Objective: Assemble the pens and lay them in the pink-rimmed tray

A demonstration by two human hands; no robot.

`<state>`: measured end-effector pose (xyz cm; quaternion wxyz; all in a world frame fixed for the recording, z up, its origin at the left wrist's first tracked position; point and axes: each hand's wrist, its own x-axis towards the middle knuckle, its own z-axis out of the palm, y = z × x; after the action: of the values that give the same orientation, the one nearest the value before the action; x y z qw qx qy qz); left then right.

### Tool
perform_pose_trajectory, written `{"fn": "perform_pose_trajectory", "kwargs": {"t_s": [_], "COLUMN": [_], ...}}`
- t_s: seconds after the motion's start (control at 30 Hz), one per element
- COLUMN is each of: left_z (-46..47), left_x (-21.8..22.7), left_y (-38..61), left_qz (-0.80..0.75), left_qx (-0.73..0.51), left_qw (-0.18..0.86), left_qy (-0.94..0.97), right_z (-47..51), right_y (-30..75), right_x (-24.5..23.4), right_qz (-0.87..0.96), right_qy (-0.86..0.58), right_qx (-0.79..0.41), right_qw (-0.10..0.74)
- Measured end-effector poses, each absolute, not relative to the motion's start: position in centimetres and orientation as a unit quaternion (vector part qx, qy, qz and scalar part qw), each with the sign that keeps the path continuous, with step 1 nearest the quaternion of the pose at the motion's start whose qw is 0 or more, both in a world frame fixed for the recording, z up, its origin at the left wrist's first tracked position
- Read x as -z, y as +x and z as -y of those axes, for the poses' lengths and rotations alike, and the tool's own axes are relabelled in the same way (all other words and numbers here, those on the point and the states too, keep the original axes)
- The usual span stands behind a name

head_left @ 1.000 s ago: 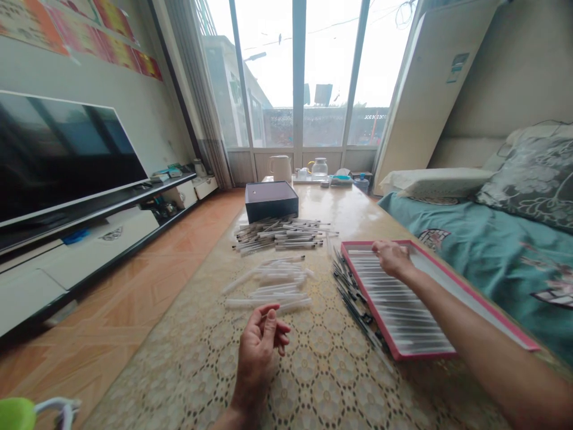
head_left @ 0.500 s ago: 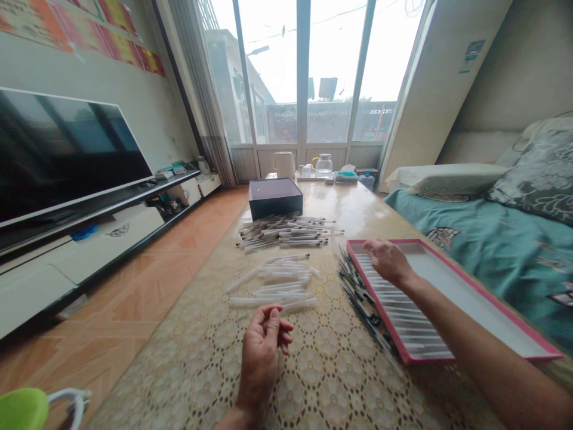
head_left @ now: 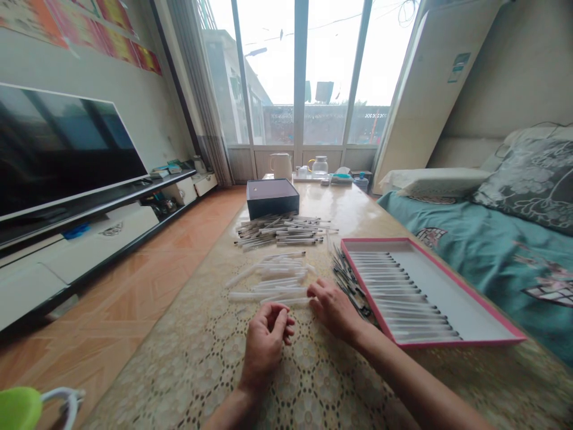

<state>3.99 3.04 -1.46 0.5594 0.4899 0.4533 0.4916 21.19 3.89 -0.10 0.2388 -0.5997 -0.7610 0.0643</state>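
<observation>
Right hand (head_left: 333, 310) had left pink tray (head_left: 447, 325), came down at near edge of clear tubes (head_left: 273, 280), fingers spread flat, grip unclear. Left hand (head_left: 266, 337) stayed beside it, fingers curled loosely; contents hidden. Tray lay unattended, rows partly filled; black refills (head_left: 351, 280) alongside.

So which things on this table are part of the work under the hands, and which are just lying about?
In use:
left hand
right hand
clear tubes
dark refills
pink tray
pen pile

Lying about:
dark box
kettle
glass jug
television
</observation>
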Motion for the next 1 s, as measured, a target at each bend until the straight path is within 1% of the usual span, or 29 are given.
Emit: {"fn": "perform_pose_trajectory", "kwargs": {"t_s": [0.1, 0.23, 0.3, 0.37, 0.4, 0.47, 0.5, 0.57, 0.8, 1.0], "left_z": [-2.9, -2.8, -2.7, -2.7, -2.8, -2.8, -2.8, -2.9, -2.9, -3.0], "left_x": [1.4, 0.7, 0.4, 0.3, 0.3, 0.4, 0.5, 0.7, 1.0, 0.5], "left_y": [4.1, 4.3, 4.4, 4.3, 4.2, 4.1, 4.1, 4.1, 4.1, 4.0], "left_qz": [-0.442, -0.416, -0.402, -0.392, -0.389, -0.39, -0.393, -0.393, -0.385, -0.378], "left_qx": [-0.483, -0.474, -0.478, -0.482, -0.487, -0.499, -0.504, -0.508, -0.515, -0.539], "left_qw": [0.576, 0.633, 0.66, 0.678, 0.683, 0.687, 0.687, 0.686, 0.685, 0.692], "left_qy": [0.49, 0.449, 0.417, 0.392, 0.38, 0.357, 0.347, 0.341, 0.341, 0.297], "right_z": [-2.7, -0.7, 0.0, -0.1, -0.4, -1.5, -2.2, -3.6, -5.6, -3.7], "right_y": [21.3, 20.5, 20.1, 20.3, 20.6, 21.9, 22.8, 24.5, 26.8, 25.5], "right_x": [-0.4, -1.1, -1.4, -1.9, -2.1, -2.5, -2.6, -2.6, -1.0, -2.4], "right_qz": [0.754, 0.739, 0.746, 0.763, 0.767, 0.75, 0.722, 0.674, 0.64, 0.638], "right_qy": [-0.601, -0.584, -0.569, -0.558, -0.568, -0.623, -0.665, -0.714, -0.743, -0.739], "right_qx": [-0.071, -0.103, -0.116, -0.117, -0.096, -0.013, 0.048, 0.11, 0.148, 0.159], "right_qw": [0.257, 0.32, 0.327, 0.306, 0.282, 0.22, 0.184, 0.155, 0.128, 0.149]}}
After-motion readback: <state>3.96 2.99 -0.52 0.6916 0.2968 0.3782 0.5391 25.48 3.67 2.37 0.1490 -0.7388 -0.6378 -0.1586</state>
